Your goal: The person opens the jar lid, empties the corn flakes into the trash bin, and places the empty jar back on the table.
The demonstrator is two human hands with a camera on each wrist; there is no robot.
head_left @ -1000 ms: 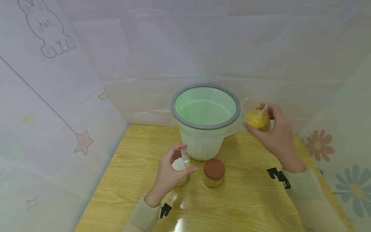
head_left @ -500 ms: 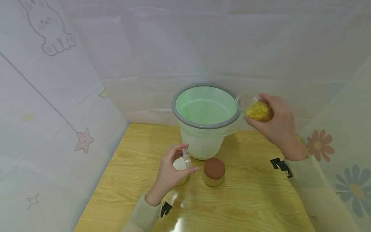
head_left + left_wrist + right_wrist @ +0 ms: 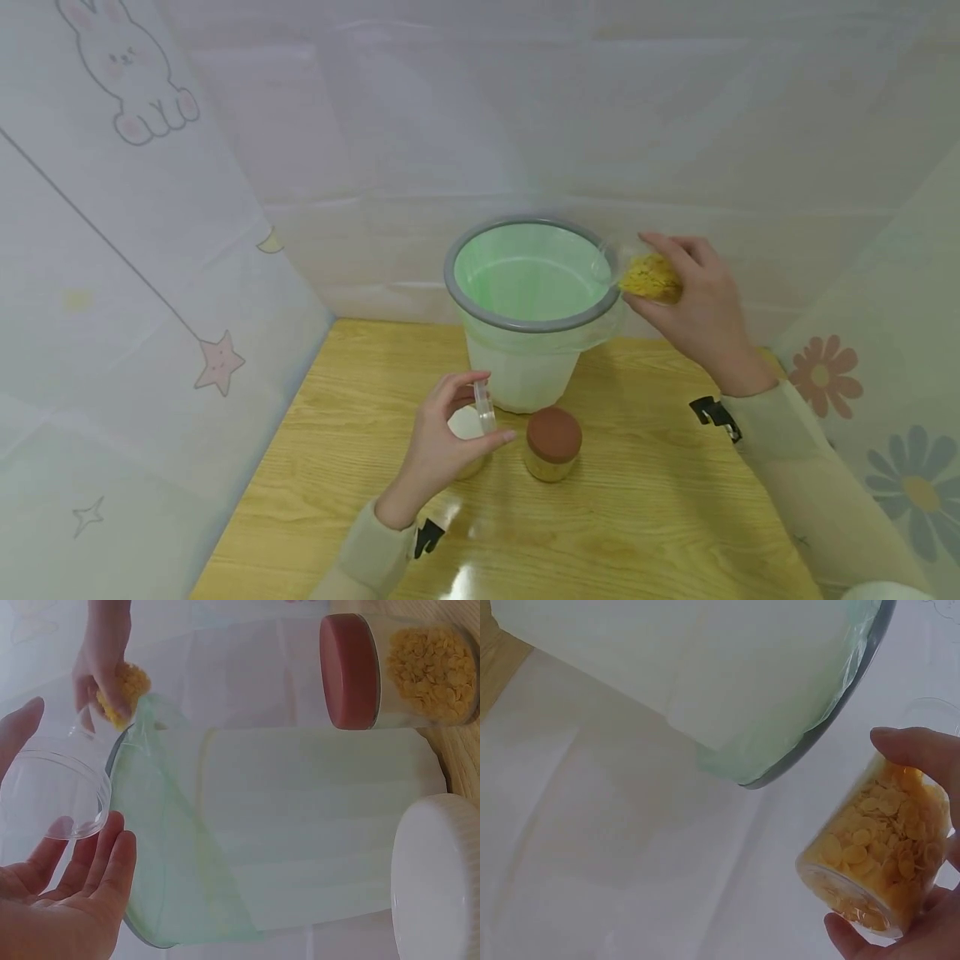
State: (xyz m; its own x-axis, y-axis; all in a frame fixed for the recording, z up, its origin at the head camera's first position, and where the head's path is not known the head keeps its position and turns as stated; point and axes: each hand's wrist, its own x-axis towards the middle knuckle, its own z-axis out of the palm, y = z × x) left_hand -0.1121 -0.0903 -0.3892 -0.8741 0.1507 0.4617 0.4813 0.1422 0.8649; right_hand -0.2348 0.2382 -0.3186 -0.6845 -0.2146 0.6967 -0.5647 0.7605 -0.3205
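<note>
My right hand (image 3: 697,304) grips a clear jar (image 3: 877,855) of yellow flakes, tipped so its mouth overlaps the right rim of the trash can (image 3: 517,367) in the head view. The flakes (image 3: 651,279) lie in the lower part of the jar. A green bag (image 3: 180,847) lines the can and folds over its grey rim. My left hand (image 3: 438,437) holds a clear round lid (image 3: 56,791) on edge between thumb and fingers, in front of the can.
On the wooden table (image 3: 337,433) a jar with a red-brown lid (image 3: 555,435) and flakes inside stands before the can. Beside it, partly behind my left hand, is a jar with a white lid (image 3: 435,877). A printed sheet (image 3: 420,125) hangs behind.
My right hand has tilted the jar over toward the can and moved it up and left, its mouth now at the rim. My left hand has stayed in place with the lid.
</note>
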